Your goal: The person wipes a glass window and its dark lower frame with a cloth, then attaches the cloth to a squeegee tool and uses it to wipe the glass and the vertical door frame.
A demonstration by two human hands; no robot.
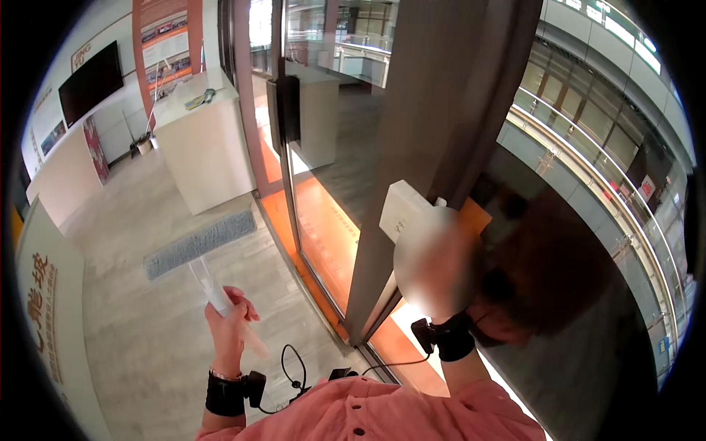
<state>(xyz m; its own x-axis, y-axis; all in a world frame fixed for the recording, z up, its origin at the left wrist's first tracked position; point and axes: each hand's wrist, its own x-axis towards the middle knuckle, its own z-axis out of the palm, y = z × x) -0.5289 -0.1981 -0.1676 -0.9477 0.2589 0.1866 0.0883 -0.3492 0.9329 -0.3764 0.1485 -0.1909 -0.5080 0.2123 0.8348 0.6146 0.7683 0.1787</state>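
My left hand (227, 331) grips the pale handle of a window washer (201, 242), which has a long fuzzy grey-blue head. The head is held out over the floor in front of me. My right hand (441, 275) is raised at the dark door-frame post (424, 110), and a blur covers most of it. Just above it a white box (405, 212) bears small writing. Whether that hand holds the box or only lies against it cannot be made out. An orange patch (474, 218) shows beside the box.
Left of the post is a glass door (325, 220) with a dark handle (289, 110). A white counter (204, 149) carries a small tool (201, 100). A lettered sign board (52, 308) stands at left. Dark glass (551, 358) lies right. A thin cable (397, 364) hangs near my waist.
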